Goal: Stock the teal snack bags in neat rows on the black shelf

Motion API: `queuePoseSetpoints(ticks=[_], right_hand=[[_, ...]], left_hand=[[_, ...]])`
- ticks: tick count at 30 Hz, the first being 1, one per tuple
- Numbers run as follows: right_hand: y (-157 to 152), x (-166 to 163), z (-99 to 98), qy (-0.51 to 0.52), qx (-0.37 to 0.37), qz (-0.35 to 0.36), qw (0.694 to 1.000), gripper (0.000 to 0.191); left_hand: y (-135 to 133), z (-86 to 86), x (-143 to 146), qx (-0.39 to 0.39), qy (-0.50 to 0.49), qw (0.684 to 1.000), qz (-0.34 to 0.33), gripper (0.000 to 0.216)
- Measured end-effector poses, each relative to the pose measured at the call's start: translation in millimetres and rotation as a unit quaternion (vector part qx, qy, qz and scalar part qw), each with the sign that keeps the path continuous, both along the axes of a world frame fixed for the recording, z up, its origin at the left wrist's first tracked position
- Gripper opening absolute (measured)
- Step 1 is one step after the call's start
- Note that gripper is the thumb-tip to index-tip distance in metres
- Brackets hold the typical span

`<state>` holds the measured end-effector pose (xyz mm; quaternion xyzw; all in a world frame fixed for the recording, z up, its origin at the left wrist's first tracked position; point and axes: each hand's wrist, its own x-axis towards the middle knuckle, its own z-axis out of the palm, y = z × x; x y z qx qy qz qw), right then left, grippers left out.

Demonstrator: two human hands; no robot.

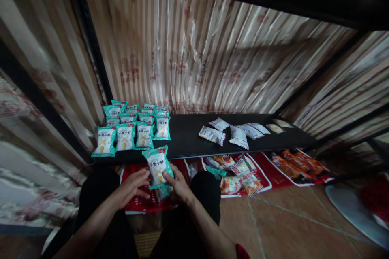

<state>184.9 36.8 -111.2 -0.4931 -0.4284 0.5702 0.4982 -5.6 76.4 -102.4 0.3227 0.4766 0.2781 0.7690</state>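
Head view: my right hand [179, 184] grips a sealed teal-and-white packet [157, 166], thumb laid on its front and the fingers behind it, mostly hidden. The packet sits between my knees, just in front of the edge of the black shelf [185, 133], tilted a little. Another teal packet [162, 192] shows below it, partly covered; I cannot tell how it is held. My left hand [132, 188] is open, fingers loosely spread, close to the packet's left side, with nothing in its grasp; whether a fingertip touches the packet I cannot tell.

On the shelf's left end, matching packets [129, 133] stand in rows, fronts facing me, all puffed. Farther right lie white packets with blue marks [239, 136], scattered flat, and past them some pale flat packets [275, 128].

Below the shelf, a red bag [136, 206] spreads beneath my hands. Beside it, a white-edged red bag [267, 182] bears mixed packets [240, 176], orange, white and teal; in or on it, I cannot tell. The rightmost red bag [273, 176] carries orange-and-black packets [298, 166] lying side by side.
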Motion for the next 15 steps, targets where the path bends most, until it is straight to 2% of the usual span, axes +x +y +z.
queuePoseSetpoints(ticks=[4,8,12,15], right_hand=[[7.5,-0.9,4.6,0.085,-0.021,-0.047,0.995,0.052],[13.6,1.8,-4.9,0.124,-0.039,-0.069,0.989,0.056],[18.0,8.4,-17.8,0.117,-0.034,-0.064,0.991,0.053],[17.3,14.0,-20.4,0.077,-0.028,-0.053,0.995,0.048]], left_hand=[[4.4,1.6,15.7,0.040,0.008,0.999,0.009,0.063],[8.3,-1.6,32.7,0.078,0.028,0.997,0.011,0.042],[11.8,-10.7,43.7,0.119,0.067,0.991,0.004,0.037],[13.7,-19.4,46.9,0.149,0.088,0.985,-0.001,0.034]])
